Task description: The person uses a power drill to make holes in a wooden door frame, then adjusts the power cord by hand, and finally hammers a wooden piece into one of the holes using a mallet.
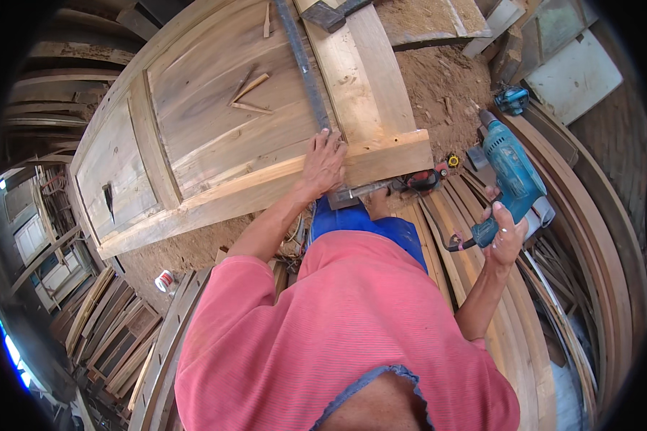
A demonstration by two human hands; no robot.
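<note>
A wooden panelled door [223, 136] lies flat in front of me, with a long dark metal bar clamp [303, 65] across it. My left hand [325, 164] is closed over the bar at the door's near edge, its fingers draped around the metal. The clamp's near end [343, 197] juts past that edge, close to my body. My right hand [507, 233] grips a teal power drill [512, 165] by its handle, out to the right of the door. The drill's nose points up and away from me, apart from the wood.
Thin wood pieces [251, 85] and a dark pointed object [108, 200] lie on the door. A red tool [424, 179] sits near its right corner. Another teal tool [512, 100] rests beyond the drill. Long boards [582, 194] line the right; a white container [164, 280] stands left.
</note>
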